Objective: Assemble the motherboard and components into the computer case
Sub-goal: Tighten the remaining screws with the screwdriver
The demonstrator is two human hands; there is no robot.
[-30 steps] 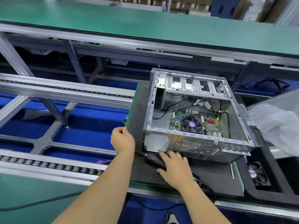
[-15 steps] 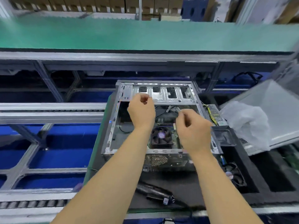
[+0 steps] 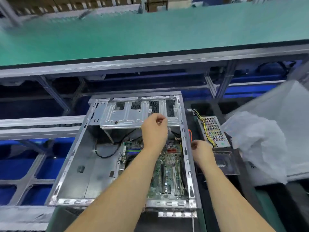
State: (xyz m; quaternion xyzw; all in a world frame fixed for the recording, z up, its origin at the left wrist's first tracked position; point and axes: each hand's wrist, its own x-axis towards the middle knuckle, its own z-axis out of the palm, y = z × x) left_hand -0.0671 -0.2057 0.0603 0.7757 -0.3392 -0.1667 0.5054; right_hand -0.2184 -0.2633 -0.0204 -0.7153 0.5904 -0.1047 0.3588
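The open metal computer case (image 3: pixel 70 166) lies flat below me. The green motherboard (image 3: pixel 168 174) is seated in its right half, and the drive cage (image 3: pixel 127 114) spans the far end. My left hand (image 3: pixel 154 131) hovers over the board by the cage, its curled fingers pinching a thin pale cable end (image 3: pixel 169 130). My right hand (image 3: pixel 201 154) is at the case's right wall, fingers curled. Its thumb meets the lower end of a red cable (image 3: pixel 190 135). My forearms hide the fan and part of the board.
A perforated power supply (image 3: pixel 214 131) with yellow wires lies just right of the case on the black mat (image 3: pixel 222 195). A crumpled plastic bag (image 3: pixel 255 144) sits further right. Conveyor rails (image 3: pixel 38 124) run at the left, and a green bench (image 3: pixel 150 30) lies beyond.
The view has closed in over the case. Both hands left the screwdriver and the mat's edge and rose over the case; my right hand has since shifted right to the case wall.
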